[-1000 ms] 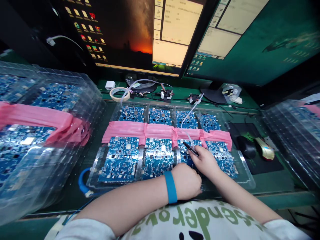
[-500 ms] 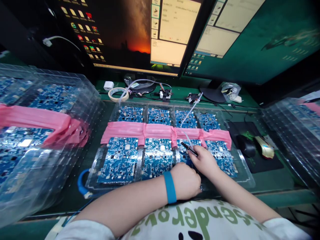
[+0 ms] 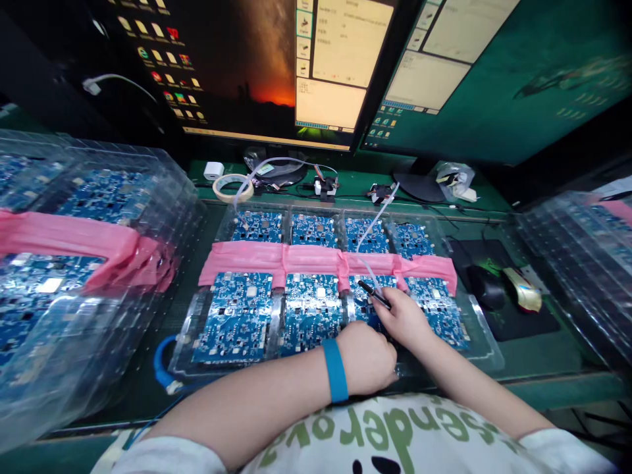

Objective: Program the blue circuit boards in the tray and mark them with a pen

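My right hand (image 3: 405, 317) is closed around a black pen (image 3: 374, 293), whose end points up and left over a blue circuit board (image 3: 363, 307). A white ribbon cable (image 3: 371, 271) runs down to that board, close by the pen. My left hand (image 3: 366, 359), with a blue band at its wrist, is curled at the board's lower edge. Its fingertips are turned away, so what they grip, if anything, is hidden. More blue boards (image 3: 312, 315) lie in a clear plastic tray (image 3: 486, 339), with pink strips (image 3: 311, 262) across the middle.
Stacked clear trays (image 3: 162, 184) with boards stand at the left, another stack (image 3: 567, 230) at the right. Two monitors (image 3: 266, 59) rise behind. A tape roll (image 3: 233, 188), small connector fixtures (image 3: 326, 187), a black mouse (image 3: 485, 287) and a blue cable (image 3: 160, 362) lie around the tray.
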Demonstrator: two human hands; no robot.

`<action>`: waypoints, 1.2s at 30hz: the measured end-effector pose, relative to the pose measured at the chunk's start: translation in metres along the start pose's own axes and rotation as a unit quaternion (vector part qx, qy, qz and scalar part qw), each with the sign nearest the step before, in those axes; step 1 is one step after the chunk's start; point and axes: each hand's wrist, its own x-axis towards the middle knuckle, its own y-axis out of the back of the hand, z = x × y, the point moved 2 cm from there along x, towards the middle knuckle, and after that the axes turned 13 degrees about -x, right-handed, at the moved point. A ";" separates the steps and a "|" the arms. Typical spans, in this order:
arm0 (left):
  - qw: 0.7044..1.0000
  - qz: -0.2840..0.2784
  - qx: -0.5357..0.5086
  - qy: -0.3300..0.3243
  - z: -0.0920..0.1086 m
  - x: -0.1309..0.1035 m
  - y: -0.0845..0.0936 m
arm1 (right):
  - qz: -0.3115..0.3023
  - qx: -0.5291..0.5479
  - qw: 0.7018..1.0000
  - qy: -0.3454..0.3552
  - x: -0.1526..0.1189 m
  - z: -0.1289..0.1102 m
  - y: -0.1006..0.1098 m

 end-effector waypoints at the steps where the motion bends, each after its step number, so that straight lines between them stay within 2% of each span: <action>1: 1.000 0.000 0.000 -0.001 0.000 0.000 0.000 | 0.001 0.000 1.000 -0.001 0.000 0.000 0.000; 20: 1.000 0.001 -0.001 0.007 0.001 0.000 0.001 | -0.001 -0.006 1.000 0.009 0.001 0.002 -0.003; 36: 1.000 0.004 0.026 0.001 0.000 0.000 0.001 | -0.005 -0.012 0.999 0.034 0.002 -0.007 -0.004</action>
